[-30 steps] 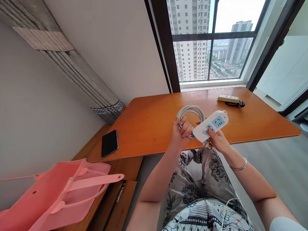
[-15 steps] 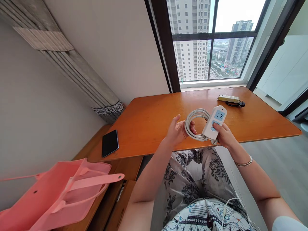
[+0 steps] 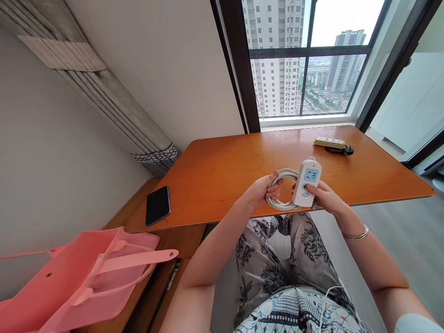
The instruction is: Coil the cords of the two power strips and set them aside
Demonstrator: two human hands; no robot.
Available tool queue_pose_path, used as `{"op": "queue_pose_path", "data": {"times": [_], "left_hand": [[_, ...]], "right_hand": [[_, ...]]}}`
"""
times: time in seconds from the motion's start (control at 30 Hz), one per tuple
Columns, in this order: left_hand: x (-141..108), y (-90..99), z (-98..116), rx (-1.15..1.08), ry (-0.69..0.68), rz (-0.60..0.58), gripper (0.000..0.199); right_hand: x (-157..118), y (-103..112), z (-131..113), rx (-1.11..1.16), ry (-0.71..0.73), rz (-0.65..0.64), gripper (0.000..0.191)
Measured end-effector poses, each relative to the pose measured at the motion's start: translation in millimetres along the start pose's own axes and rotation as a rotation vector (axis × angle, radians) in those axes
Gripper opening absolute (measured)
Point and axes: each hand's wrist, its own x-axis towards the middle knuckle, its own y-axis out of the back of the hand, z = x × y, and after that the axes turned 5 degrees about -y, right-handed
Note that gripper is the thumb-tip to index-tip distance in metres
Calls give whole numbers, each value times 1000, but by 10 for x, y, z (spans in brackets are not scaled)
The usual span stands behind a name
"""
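Observation:
A white power strip (image 3: 307,183) with blue socket panels is held nearly upright above the table's front edge. My right hand (image 3: 323,195) grips its lower right side, the thumb lying on the front face. Beside the strip hangs its coiled white cable (image 3: 285,205), looped in several turns. My left hand (image 3: 265,189) is closed round the left side of that coil, with the thumb on top and the fingers wrapped through the loop. The far fingers of my right hand are hidden behind the strip.
The wooden table (image 3: 222,171) bears a yellowish power strip (image 3: 329,142) with a black plug and cord at its back right. A dark phone or tablet (image 3: 158,205) lies at its left end. A pink bag (image 3: 104,282) stands at the lower left. Beyond the table is a window (image 3: 307,83).
My left hand has closed round the cable coil, where its fingers were more spread before. The power strip has come down slightly and turned more upright in my right hand.

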Motion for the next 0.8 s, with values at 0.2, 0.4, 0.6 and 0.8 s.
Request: {"op": "queue_pose_path", "data": {"times": [0.2, 0.4, 0.6, 0.8], "left_hand": [[30, 50, 25, 73, 99, -19, 44], [55, 20, -39, 402, -148, 108, 39], [-14, 15, -182, 734, -344, 75, 59], [37, 38, -149, 722, -250, 40, 60]], "right_hand": [[-4, -45, -9, 4, 58, 63, 53], [-9, -122, -40, -28, 30, 27, 51], [-20, -78, 5, -42, 12, 41, 53], [-42, -84, 15, -40, 12, 53, 55]]}}
